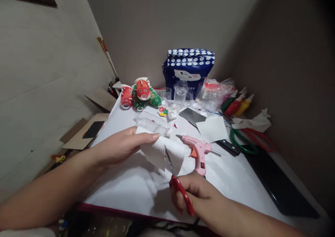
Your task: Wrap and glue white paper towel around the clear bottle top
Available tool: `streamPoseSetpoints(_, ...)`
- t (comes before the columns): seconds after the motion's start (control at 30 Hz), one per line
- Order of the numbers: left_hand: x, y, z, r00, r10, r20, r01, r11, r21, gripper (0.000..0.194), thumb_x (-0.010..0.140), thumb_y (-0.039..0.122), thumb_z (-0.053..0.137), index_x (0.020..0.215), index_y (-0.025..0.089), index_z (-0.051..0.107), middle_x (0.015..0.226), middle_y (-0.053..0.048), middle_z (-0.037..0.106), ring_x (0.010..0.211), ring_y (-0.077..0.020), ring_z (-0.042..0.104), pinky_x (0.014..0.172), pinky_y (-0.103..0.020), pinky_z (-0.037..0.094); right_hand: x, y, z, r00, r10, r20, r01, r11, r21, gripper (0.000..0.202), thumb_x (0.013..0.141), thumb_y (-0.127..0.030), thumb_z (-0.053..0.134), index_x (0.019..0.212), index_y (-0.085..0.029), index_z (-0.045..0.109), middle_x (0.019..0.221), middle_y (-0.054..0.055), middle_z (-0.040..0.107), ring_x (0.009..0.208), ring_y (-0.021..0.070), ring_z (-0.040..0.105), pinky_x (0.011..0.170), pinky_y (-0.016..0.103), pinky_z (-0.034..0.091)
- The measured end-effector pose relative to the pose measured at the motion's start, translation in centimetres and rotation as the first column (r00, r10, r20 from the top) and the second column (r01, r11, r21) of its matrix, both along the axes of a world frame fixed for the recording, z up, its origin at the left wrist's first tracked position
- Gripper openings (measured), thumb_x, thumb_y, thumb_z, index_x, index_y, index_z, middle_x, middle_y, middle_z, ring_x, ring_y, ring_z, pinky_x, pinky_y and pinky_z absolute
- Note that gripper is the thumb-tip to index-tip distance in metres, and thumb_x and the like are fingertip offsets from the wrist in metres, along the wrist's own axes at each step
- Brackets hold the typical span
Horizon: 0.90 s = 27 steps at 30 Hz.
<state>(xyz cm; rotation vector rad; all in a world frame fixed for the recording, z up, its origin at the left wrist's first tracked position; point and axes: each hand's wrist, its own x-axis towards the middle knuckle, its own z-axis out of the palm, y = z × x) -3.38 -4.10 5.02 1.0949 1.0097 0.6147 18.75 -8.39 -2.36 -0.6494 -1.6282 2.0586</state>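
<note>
Left of the glue gun (201,153), my left grip (131,139) pinches a part-slit sheet (151,151), top uncut; my right grip (195,191) holds scissors (176,182).

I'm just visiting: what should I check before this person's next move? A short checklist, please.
1. Left hand grips the white dimpled sheet: ok.
2. Right hand holds the red-handled scissors: ok.
3. Scissor blades at the sheet: ok.
4. Left thumb apart from the blades: ok, though close.
5. Other left fingers clear: cannot tell, hidden behind the sheet.
6. Pink glue gun switched off: cannot tell.
</note>
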Motion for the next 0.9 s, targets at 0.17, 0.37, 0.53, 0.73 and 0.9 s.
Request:
streamPoseSetpoints(0.17,0.5,-0.2,-0.1,1.000,0.003,0.007,-0.004,0.998,0.070,0.033,0.088,0.037,0.062,0.112,0.016,0.072,0.094,-0.009,0.076,0.084,-0.0226,0.068,0.092,-0.039,0.049,0.2,-0.2,0.1,0.997,-0.071,-0.007,0.071,0.997,0.023,0.038,0.089,-0.042,0.055,0.062,-0.018,0.045,0.060,-0.005,0.040,0.057,0.0083,0.032,0.053,0.022,0.025)
streamPoseSetpoints(0.37,1.2,-0.4,-1.0,0.996,0.091,-0.004,-0.090,0.990,0.110,0.035,0.086,0.038,0.066,0.115,0.020,0.070,0.106,-0.008,0.074,0.093,-0.0247,0.068,0.090,-0.038,0.050,0.2,0.3,0.1,0.995,-0.094,-0.021,0.095,0.994,0.048,0.037,0.091,-0.042,0.053,0.064,-0.018,0.044,0.062,-0.005,0.042,0.059,0.0088,0.033,0.056,0.023,0.027)
streamPoseSetpoints(0.53,1.5,0.2,-1.4,0.997,0.075,-0.017,-0.071,0.981,0.180,0.033,0.083,0.035,0.071,0.114,0.022,0.072,0.107,-0.006,0.075,0.098,-0.0236,0.067,0.093,-0.036,0.049,0.1,0.5,0.0,0.996,-0.089,0.011,0.089,0.996,-0.001,0.035,0.088,-0.040,0.055,0.062,-0.018,0.045,0.060,-0.005,0.042,0.057,0.0084,0.033,0.055,0.023,0.027)
streamPoseSetpoints(0.73,2.0,0.4,-1.8,0.996,0.086,0.036,-0.089,0.991,0.096,0.034,0.082,0.031,0.072,0.116,0.024,0.070,0.111,-0.006,0.074,0.099,-0.0232,0.068,0.090,-0.034,0.051,0.1,0.9,-0.3,0.995,-0.097,0.035,0.097,0.995,0.007,0.046,0.091,-0.055,0.050,0.063,-0.018,0.044,0.061,-0.004,0.042,0.057,0.0087,0.033,0.054,0.023,0.026)
streamPoseSetpoints(0.9,2.0,0.5,-2.0,0.996,0.074,0.048,-0.079,0.991,0.110,0.037,0.083,0.027,0.071,0.119,0.021,0.068,0.114,-0.008,0.073,0.105,-0.0250,0.067,0.096,-0.037,0.049,0.3,1.3,-0.3,0.995,-0.086,0.041,0.085,0.996,0.036,0.054,0.091,-0.066,0.044,0.064,-0.018,0.044,0.060,-0.005,0.040,0.057,0.0089,0.032,0.054,0.023,0.027)
